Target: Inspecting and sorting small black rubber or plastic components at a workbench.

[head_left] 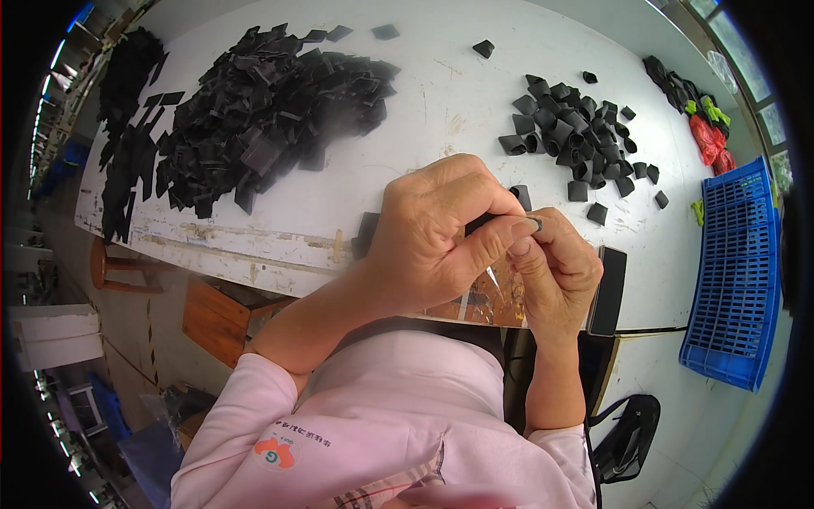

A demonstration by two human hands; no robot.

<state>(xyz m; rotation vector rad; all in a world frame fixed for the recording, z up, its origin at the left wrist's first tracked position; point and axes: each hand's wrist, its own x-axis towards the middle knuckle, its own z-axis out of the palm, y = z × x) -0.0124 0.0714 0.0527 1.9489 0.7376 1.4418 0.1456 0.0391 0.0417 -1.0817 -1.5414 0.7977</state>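
My left hand and my right hand meet above the table's near edge, fingertips pinched together. Between them is a small black fabric piece, mostly hidden by the fingers of both hands. Just beyond the fingertips stands a black fabric loop. A dark flat piece lies beside my left wrist, partly covered by it. Farther off to the right is a loose pile of black loops, bent round into short tubes. A large heap of flat black pieces spreads over the table's left side.
The white worktable has a worn, taped front edge. Long black strips hang at its far left. A black rectangular block lies right of my right hand. A blue plastic crate and red bags are at the right. A wooden stool stands left.
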